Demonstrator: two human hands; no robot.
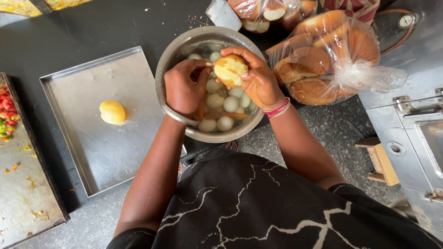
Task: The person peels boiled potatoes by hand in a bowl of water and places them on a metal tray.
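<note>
My right hand [258, 80] holds a boiled potato [230, 69], partly peeled, over a steel bowl [171, 60]. My left hand [183, 87] pinches at the potato's left side, fingers bent on its skin. The bowl holds water, several pale round potatoes [226, 103] and orange peel scraps. One peeled yellow potato [112, 112] lies alone on a square steel tray [115, 152] to the left of the bowl. A steel bangle sits on my left wrist, pink bands on my right.
A clear plastic bag of bread buns [323, 60] lies right of the bowl, another bag [267, 11] behind it. A second tray [23, 198] with chopped red and green bits is at the far left. A steel appliance [415, 129] and a wooden block [380, 161] are at the right.
</note>
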